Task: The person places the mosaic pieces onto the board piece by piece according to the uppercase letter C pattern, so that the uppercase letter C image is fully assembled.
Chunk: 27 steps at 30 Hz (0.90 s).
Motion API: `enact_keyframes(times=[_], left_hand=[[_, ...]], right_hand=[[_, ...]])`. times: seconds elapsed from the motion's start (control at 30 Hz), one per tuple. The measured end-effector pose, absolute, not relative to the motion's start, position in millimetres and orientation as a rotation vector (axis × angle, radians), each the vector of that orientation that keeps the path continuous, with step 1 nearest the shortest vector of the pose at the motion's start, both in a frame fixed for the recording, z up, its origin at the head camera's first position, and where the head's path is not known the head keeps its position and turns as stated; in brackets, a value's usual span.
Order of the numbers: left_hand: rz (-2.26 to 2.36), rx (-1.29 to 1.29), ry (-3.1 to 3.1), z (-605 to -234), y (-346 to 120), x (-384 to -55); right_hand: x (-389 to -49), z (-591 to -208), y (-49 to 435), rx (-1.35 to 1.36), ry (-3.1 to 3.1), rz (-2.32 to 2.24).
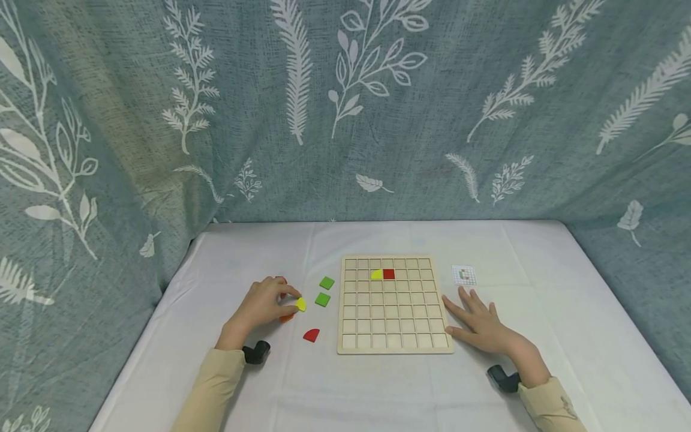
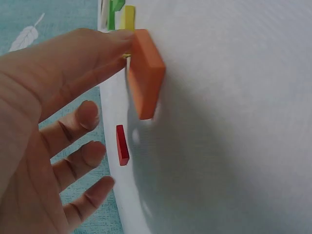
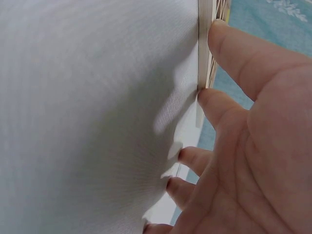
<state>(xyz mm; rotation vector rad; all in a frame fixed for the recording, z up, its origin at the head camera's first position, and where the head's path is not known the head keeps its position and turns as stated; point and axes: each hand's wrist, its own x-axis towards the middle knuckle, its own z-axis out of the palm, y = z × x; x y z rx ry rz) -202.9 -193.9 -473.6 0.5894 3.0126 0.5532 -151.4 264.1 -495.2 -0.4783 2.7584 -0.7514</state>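
Note:
My left hand pinches a yellow piece with a curved edge between thumb and index finger, left of the board. Right beside the thumb is an orange piece, partly covered by the hand in the head view. A red piece shows past the other fingers in the left wrist view. My right hand has its fingers spread, with thumb and index fingertip at the right edge of the wooden grid board. On the board lie a yellow quarter-round piece and a red square, side by side.
Two green squares lie between the left hand and the board. A red quarter-round piece is nearer the front. The small printed pattern card lies right of the board on the white cloth.

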Motion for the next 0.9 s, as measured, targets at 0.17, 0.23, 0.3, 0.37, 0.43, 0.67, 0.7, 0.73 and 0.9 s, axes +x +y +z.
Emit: enact_keyframes(times=[0.17, 0.23, 0.3, 0.37, 0.43, 0.67, 0.7, 0.73, 0.9], left_hand=[[0.505, 0.600, 3.063, -476.5, -191.3, -204.4], [0.496, 0.608, 3.085, -476.6, -190.1, -205.0], [0.493, 0.609, 3.102, -476.1, -188.6, -205.4], [0.496, 0.617, 3.115, -475.8, -186.8, -206.1], [0.494, 0.618, 3.123, -475.8, -185.2, -207.2], [0.506, 0.639, 3.156, -474.1, -177.1, -211.3], [0.508, 0.646, 3.162, -473.8, -175.9, -211.7], [0.508, 0.652, 3.167, -473.6, -174.6, -212.1], [0.557, 0.668, 3.174, -471.7, -167.8, -214.1]], right_hand=[[-152.1, -495.8, 264.9, -0.485, 2.760, -0.752], [-152.2, -495.7, 265.0, -0.482, 2.758, -0.753], [-152.2, -495.6, 265.1, -0.481, 2.753, -0.758], [-152.1, -495.4, 265.0, -0.480, 2.748, -0.763], [-151.8, -495.2, 264.8, -0.478, 2.747, -0.767], [-150.7, -493.3, 264.0, -0.482, 2.751, -0.763], [-150.5, -493.0, 263.9, -0.483, 2.751, -0.764], [-150.4, -492.8, 263.8, -0.485, 2.752, -0.765], [-150.1, -493.1, 263.3, -0.481, 2.750, -0.771]])
